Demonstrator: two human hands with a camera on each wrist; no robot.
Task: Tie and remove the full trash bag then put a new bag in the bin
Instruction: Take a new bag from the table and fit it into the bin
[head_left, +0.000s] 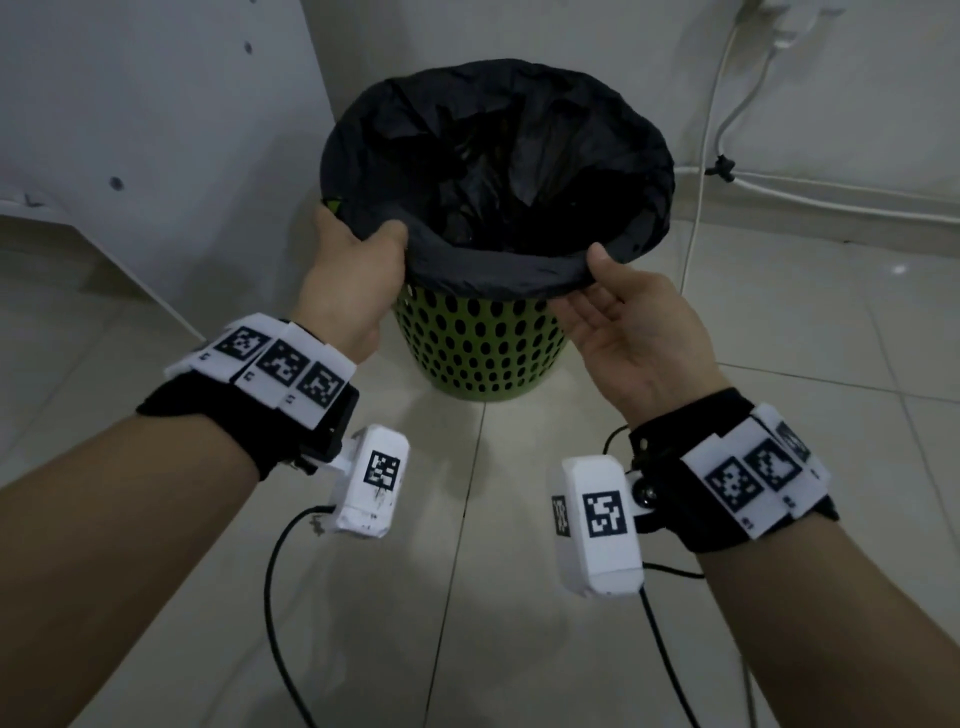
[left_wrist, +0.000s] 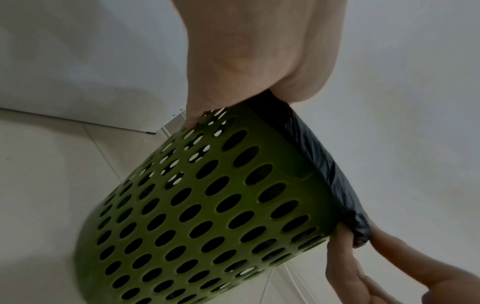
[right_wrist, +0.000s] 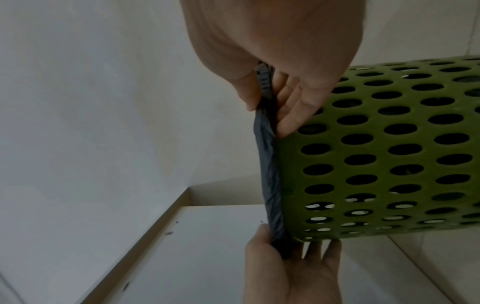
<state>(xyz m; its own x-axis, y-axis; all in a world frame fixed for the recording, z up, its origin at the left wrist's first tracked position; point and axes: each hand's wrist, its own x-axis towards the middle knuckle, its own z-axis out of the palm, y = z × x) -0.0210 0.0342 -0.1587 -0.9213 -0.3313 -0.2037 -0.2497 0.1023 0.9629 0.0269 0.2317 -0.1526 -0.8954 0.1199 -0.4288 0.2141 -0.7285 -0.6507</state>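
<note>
A green perforated bin (head_left: 478, 348) stands on the tiled floor, lined with a black trash bag (head_left: 493, 156) whose edge is folded over the rim. My left hand (head_left: 358, 260) pinches the bag's folded edge at the near-left rim, thumb on top and fingers underneath. My right hand (head_left: 618, 306) pinches the folded edge at the near-right rim, thumb over it, fingers below against the bin. In the right wrist view the bag edge (right_wrist: 267, 164) runs between my right hand (right_wrist: 275, 86) and my left hand (right_wrist: 288, 259). The left wrist view shows the bin wall (left_wrist: 207, 205) and bag edge (left_wrist: 322, 156).
A white cabinet panel (head_left: 156, 130) stands close on the bin's left. White cables (head_left: 722, 145) hang down the wall and run along the floor at the right. Pale floor tiles (head_left: 467, 597) lie between me and the bin.
</note>
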